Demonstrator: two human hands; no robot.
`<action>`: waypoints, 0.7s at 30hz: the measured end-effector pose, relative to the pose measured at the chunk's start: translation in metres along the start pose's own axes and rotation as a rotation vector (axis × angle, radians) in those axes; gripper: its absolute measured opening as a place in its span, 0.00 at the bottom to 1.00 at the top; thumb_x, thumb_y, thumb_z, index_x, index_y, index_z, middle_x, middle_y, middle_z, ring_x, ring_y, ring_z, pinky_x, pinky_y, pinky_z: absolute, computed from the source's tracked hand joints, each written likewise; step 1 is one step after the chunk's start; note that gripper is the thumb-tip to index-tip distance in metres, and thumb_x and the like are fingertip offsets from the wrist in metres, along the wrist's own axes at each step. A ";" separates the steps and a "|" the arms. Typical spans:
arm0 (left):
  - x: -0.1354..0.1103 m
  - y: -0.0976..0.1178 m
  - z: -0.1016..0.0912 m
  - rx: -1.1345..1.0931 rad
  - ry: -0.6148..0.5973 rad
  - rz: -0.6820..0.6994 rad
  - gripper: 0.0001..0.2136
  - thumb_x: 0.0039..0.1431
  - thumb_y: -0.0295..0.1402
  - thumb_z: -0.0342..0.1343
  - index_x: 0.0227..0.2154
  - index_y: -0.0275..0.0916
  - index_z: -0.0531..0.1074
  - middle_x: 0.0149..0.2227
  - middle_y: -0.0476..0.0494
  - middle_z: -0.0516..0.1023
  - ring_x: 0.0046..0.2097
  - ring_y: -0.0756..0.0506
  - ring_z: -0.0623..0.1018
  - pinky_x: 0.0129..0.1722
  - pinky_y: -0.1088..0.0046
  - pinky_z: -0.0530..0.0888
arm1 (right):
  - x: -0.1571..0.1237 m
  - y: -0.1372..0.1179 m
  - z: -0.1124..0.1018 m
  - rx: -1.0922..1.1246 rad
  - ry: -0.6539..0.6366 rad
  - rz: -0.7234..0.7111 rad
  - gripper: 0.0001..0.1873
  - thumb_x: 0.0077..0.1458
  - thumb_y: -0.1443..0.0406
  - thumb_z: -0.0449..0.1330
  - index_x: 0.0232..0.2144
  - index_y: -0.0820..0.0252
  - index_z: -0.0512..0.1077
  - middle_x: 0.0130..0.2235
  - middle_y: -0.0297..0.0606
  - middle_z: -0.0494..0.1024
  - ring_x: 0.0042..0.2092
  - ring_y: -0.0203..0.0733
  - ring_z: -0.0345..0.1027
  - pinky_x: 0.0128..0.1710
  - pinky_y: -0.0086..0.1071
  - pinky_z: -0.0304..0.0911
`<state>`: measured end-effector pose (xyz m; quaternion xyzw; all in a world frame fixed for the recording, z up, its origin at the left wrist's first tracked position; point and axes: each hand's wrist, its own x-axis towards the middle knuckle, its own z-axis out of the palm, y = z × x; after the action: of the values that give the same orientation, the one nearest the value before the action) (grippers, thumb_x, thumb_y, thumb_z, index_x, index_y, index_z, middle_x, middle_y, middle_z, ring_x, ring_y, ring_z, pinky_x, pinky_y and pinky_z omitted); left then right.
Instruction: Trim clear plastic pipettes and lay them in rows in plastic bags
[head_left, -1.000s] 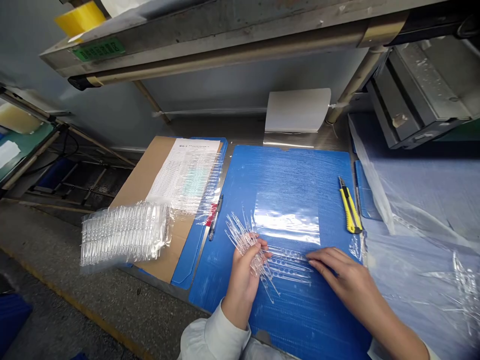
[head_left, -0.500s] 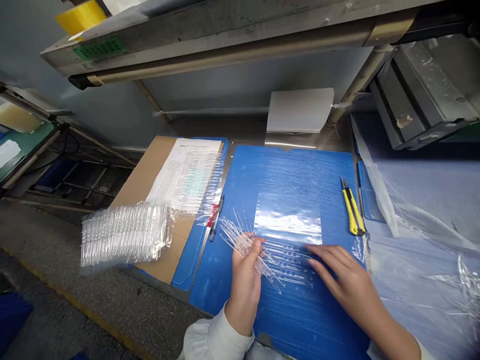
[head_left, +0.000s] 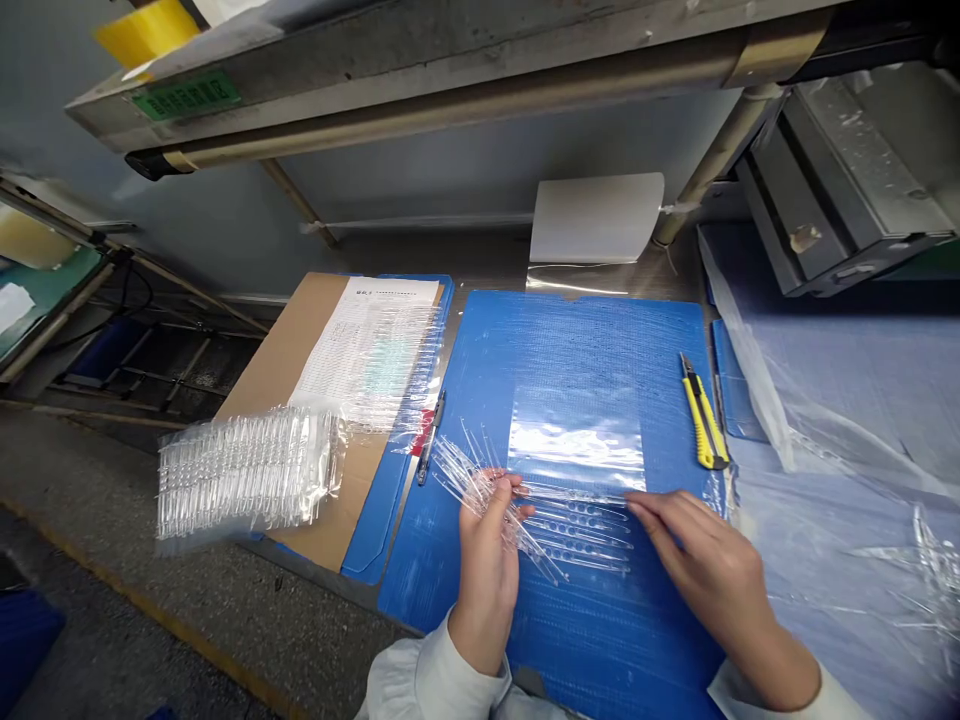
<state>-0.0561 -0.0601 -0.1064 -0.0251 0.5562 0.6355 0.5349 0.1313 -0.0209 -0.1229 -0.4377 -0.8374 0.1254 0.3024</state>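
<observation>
My left hand point(head_left: 487, 560) is closed around a loose bundle of thin clear plastic sticks point(head_left: 459, 468), whose ends fan out past the thumb and below the fingers. My right hand point(head_left: 701, 550) pinches the right end of one clear stick between thumb and fingertips. That stick lies level, its left end close to my left fingers. Just below it, several more clear sticks point(head_left: 585, 540) with round beads in their middles lie side by side in a row. Behind them a flat clear plastic bag point(head_left: 576, 440) rests on the blue board point(head_left: 600, 640).
A yellow box cutter point(head_left: 703, 415) lies at the board's right, beside clear plastic sheeting point(head_left: 840, 580). To the left are a pen point(head_left: 431, 440), a printed sheet point(head_left: 337, 340), cardboard point(head_left: 270, 360) and a bagged pack of clear sticks point(head_left: 244, 470). A metal shelf point(head_left: 450, 90) overhangs the back.
My right hand has closed from loosely spread fingers into a pinch on the end of the top stick. My left hand still holds the bundle, almost in the same place.
</observation>
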 end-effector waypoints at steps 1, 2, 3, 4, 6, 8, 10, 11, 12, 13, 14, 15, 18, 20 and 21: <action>0.002 0.002 -0.002 -0.014 0.012 -0.009 0.11 0.46 0.31 0.64 0.32 0.38 0.70 0.30 0.48 0.74 0.32 0.49 0.74 0.32 0.74 0.70 | -0.001 0.005 0.000 -0.022 0.000 0.000 0.07 0.59 0.68 0.52 0.34 0.59 0.70 0.27 0.36 0.76 0.29 0.37 0.69 0.32 0.32 0.65; 0.003 0.003 -0.003 -0.023 0.017 -0.017 0.11 0.45 0.31 0.64 0.31 0.38 0.70 0.28 0.49 0.74 0.31 0.50 0.74 0.32 0.74 0.70 | -0.002 0.009 0.000 -0.037 0.000 -0.001 0.07 0.59 0.67 0.52 0.33 0.59 0.70 0.27 0.36 0.75 0.28 0.37 0.69 0.31 0.32 0.64; 0.004 0.004 -0.004 -0.028 0.019 -0.019 0.10 0.45 0.31 0.64 0.31 0.38 0.70 0.27 0.50 0.73 0.30 0.50 0.73 0.32 0.74 0.70 | -0.003 0.012 0.001 -0.047 -0.002 0.000 0.07 0.59 0.67 0.52 0.33 0.59 0.70 0.26 0.36 0.75 0.28 0.37 0.68 0.31 0.32 0.64; 0.004 0.004 -0.005 -0.027 0.014 -0.018 0.09 0.46 0.32 0.63 0.30 0.38 0.70 0.26 0.50 0.72 0.30 0.50 0.73 0.32 0.74 0.69 | -0.003 0.015 0.003 -0.051 -0.006 0.001 0.08 0.59 0.67 0.52 0.33 0.59 0.70 0.27 0.36 0.75 0.28 0.37 0.68 0.31 0.32 0.64; 0.004 0.004 -0.006 -0.024 -0.002 -0.014 0.09 0.47 0.32 0.63 0.30 0.38 0.70 0.26 0.50 0.72 0.30 0.50 0.73 0.32 0.75 0.69 | -0.005 0.017 0.006 -0.049 -0.020 0.001 0.07 0.59 0.67 0.52 0.33 0.60 0.70 0.27 0.36 0.76 0.29 0.37 0.68 0.32 0.32 0.65; 0.003 0.004 -0.005 -0.033 -0.031 -0.014 0.09 0.47 0.32 0.63 0.31 0.38 0.70 0.26 0.50 0.71 0.30 0.50 0.71 0.32 0.75 0.68 | -0.006 0.018 0.010 -0.035 -0.033 -0.006 0.07 0.59 0.67 0.52 0.33 0.60 0.71 0.28 0.36 0.76 0.29 0.37 0.69 0.33 0.31 0.65; 0.003 0.004 -0.005 -0.052 -0.071 -0.022 0.09 0.48 0.32 0.63 0.31 0.38 0.70 0.25 0.51 0.70 0.29 0.51 0.70 0.32 0.76 0.67 | -0.005 0.020 0.011 -0.021 -0.046 -0.018 0.08 0.59 0.67 0.52 0.33 0.61 0.71 0.28 0.36 0.76 0.30 0.37 0.69 0.33 0.31 0.65; 0.003 0.004 -0.005 -0.062 -0.085 -0.028 0.09 0.48 0.32 0.63 0.32 0.38 0.70 0.25 0.51 0.69 0.29 0.52 0.69 0.32 0.76 0.67 | -0.005 0.021 0.012 -0.016 -0.052 -0.024 0.08 0.59 0.67 0.52 0.33 0.61 0.71 0.28 0.37 0.76 0.30 0.37 0.69 0.33 0.31 0.65; 0.004 0.003 -0.005 -0.072 -0.093 -0.037 0.10 0.48 0.32 0.63 0.33 0.38 0.70 0.25 0.52 0.69 0.28 0.52 0.69 0.31 0.76 0.66 | -0.004 0.023 0.012 -0.010 -0.060 -0.032 0.08 0.59 0.67 0.52 0.33 0.62 0.71 0.28 0.37 0.76 0.30 0.37 0.69 0.33 0.31 0.65; 0.004 0.003 -0.004 -0.083 -0.095 -0.043 0.10 0.48 0.32 0.63 0.33 0.38 0.70 0.25 0.52 0.68 0.28 0.52 0.68 0.30 0.77 0.66 | -0.004 0.026 0.012 -0.006 -0.070 -0.041 0.08 0.59 0.67 0.52 0.33 0.62 0.71 0.28 0.37 0.76 0.31 0.37 0.69 0.34 0.31 0.65; 0.005 0.003 -0.004 -0.095 -0.094 -0.048 0.10 0.48 0.32 0.63 0.33 0.38 0.69 0.25 0.52 0.68 0.27 0.53 0.68 0.30 0.77 0.66 | -0.003 0.028 0.013 -0.003 -0.081 -0.052 0.08 0.59 0.67 0.52 0.33 0.62 0.71 0.28 0.38 0.76 0.31 0.38 0.69 0.34 0.31 0.65; 0.005 0.002 -0.003 -0.108 -0.093 -0.052 0.10 0.48 0.31 0.63 0.33 0.38 0.69 0.25 0.52 0.67 0.27 0.53 0.67 0.29 0.78 0.65 | -0.003 0.031 0.013 0.001 -0.094 -0.064 0.08 0.59 0.67 0.52 0.33 0.62 0.72 0.29 0.38 0.76 0.31 0.38 0.69 0.34 0.31 0.65; 0.005 0.000 0.003 -0.146 -0.090 -0.062 0.11 0.48 0.31 0.63 0.33 0.38 0.69 0.24 0.53 0.66 0.26 0.54 0.66 0.27 0.79 0.64 | -0.002 0.033 0.011 -0.007 -0.128 -0.069 0.09 0.59 0.66 0.53 0.33 0.61 0.72 0.30 0.38 0.76 0.32 0.39 0.69 0.35 0.34 0.64; 0.005 -0.002 0.009 -0.157 -0.080 -0.068 0.11 0.47 0.31 0.63 0.33 0.38 0.68 0.25 0.53 0.65 0.26 0.54 0.65 0.28 0.79 0.64 | -0.001 0.025 0.007 0.002 -0.128 -0.024 0.10 0.59 0.63 0.53 0.36 0.60 0.72 0.31 0.39 0.77 0.34 0.42 0.69 0.35 0.37 0.65; 0.005 -0.003 0.011 -0.160 -0.074 -0.067 0.11 0.48 0.32 0.63 0.33 0.38 0.68 0.25 0.53 0.65 0.27 0.54 0.66 0.28 0.79 0.64 | -0.001 0.018 0.006 0.034 -0.136 0.011 0.11 0.59 0.61 0.52 0.37 0.59 0.72 0.33 0.40 0.77 0.35 0.43 0.70 0.36 0.37 0.65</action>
<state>-0.0495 -0.0488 -0.1077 -0.0629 0.4822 0.6601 0.5725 0.1401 -0.0111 -0.1362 -0.4275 -0.8514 0.1704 0.2516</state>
